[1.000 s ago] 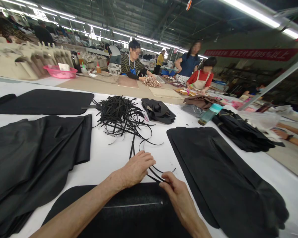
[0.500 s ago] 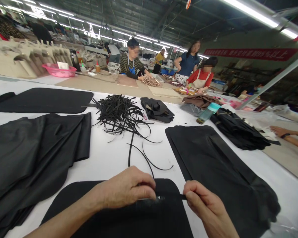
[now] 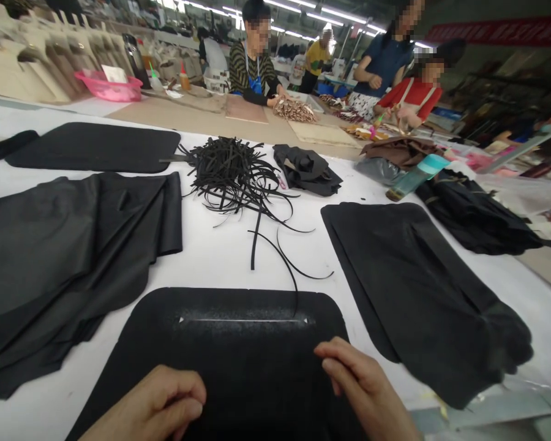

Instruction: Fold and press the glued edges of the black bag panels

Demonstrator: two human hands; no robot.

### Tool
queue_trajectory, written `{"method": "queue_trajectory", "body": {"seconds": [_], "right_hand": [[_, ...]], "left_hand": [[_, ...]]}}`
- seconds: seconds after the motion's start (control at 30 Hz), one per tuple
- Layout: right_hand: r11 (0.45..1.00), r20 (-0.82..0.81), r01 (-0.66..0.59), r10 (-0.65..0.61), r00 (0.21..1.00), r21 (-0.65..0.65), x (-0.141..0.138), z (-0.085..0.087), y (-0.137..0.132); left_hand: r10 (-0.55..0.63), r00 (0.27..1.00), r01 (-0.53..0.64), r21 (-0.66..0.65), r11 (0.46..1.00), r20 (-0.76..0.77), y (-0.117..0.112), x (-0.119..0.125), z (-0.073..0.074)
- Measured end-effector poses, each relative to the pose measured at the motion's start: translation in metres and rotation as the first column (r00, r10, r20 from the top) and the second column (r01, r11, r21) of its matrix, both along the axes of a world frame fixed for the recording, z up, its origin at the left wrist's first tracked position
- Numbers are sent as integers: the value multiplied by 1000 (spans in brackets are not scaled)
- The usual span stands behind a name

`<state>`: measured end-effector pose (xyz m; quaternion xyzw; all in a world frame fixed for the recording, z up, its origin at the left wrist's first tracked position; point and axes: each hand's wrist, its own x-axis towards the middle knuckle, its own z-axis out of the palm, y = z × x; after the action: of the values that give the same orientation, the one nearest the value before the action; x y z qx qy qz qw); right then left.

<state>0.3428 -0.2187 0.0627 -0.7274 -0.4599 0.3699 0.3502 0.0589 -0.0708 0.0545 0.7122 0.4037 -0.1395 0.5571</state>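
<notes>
A black rounded panel (image 3: 239, 361) with a pale slit line (image 3: 243, 320) lies flat at the near edge of the white table. My left hand (image 3: 158, 404) rests on its near left part, fingers curled with the thumb pressed against them. My right hand (image 3: 365, 389) sits at the panel's near right corner, fingers bent inward. Whether a black strip runs between my hands is lost against the black panel. One thin black strip (image 3: 290, 266) trails from the tangled pile of strips (image 3: 232, 174) down to the slit's right end.
Black fabric lies folded at left (image 3: 64, 251) and in a stack at right (image 3: 417, 288). Another black panel (image 3: 96, 147) and a small black bundle (image 3: 307, 168) lie farther back, beside a teal bottle (image 3: 413, 176). Several people work at tables behind; a pink basin (image 3: 108, 86) stands far left.
Both hands have drawn back toward me and apart, off the slit, which now shows uncovered. The camera has tipped downward. The strip pulled taut between my hands earlier no longer shows.
</notes>
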Motion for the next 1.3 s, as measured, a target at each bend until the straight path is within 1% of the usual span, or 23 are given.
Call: {"method": "queue_trajectory", "body": {"seconds": [0.1, 0.17, 0.23, 0.3, 0.4, 0.47, 0.53, 0.6, 0.7, 0.77, 0.83, 0.9, 0.97, 1.07, 1.17, 1.23, 1.3], "right_hand": [[998, 66, -1, 5, 998, -62, -2, -9, 4], [994, 85, 31, -22, 996, -108, -3, -13, 7], [987, 91, 104, -93, 992, -124, -4, -17, 10], [977, 67, 166, -158, 985, -137, -5, -19, 15], [967, -16, 194, -200, 980, -165, -5, -21, 20], [964, -104, 202, -222, 970, -171, -4, -23, 22], [964, -219, 207, -241, 945, -165, -3, -24, 23], [964, -342, 208, -253, 905, -164, -1, -26, 23], [963, -480, 196, -261, 837, -183, 2, -27, 22], [961, -536, 183, -269, 800, -209, 3, -28, 21], [956, -562, 167, -278, 779, -241, 4, -28, 21], [954, -559, 150, -274, 783, -258, 5, -29, 19], [956, -532, 140, -260, 806, -256, 5, -30, 19], [955, -470, 168, -268, 841, -245, 4, -30, 19], [946, -414, 232, -309, 856, -225, 2, -30, 21], [941, -392, 263, -329, 859, -214, 1, -29, 23], [938, -373, 273, -336, 865, -213, 0, -28, 24]], "left_hand": [[57, 996, -58, 23, 998, 71, 6, -9, -9], [118, 987, -116, -28, 993, 109, 11, -16, -13], [163, 979, -150, -107, 983, 124, 15, -20, -15], [226, 968, -209, -154, 966, 105, 17, -20, -15], [345, 938, -336, -136, 932, 45, 20, -14, -11], [409, 912, -403, -110, 909, 34, 21, -9, -9], [455, 890, -449, -109, 887, 37, 23, -8, -11], [491, 869, -482, -126, 867, 54, 26, -10, -17], [529, 844, -501, -221, 837, 86, 30, -16, -29], [568, 816, -516, -307, 800, 108, 31, -21, -34], [608, 786, -532, -379, 757, 113, 30, -24, -33], [632, 767, -540, -420, 729, 112, 29, -25, -29], [628, 767, -532, -419, 736, 130, 29, -25, -23], [566, 805, -492, -333, 805, 178, 29, -22, -19], [493, 846, -448, -230, 864, 202, 28, -18, -20], [478, 851, -448, -172, 877, 219, 27, -15, -20], [476, 846, -464, -110, 879, 240, 25, -13, -20]]}}
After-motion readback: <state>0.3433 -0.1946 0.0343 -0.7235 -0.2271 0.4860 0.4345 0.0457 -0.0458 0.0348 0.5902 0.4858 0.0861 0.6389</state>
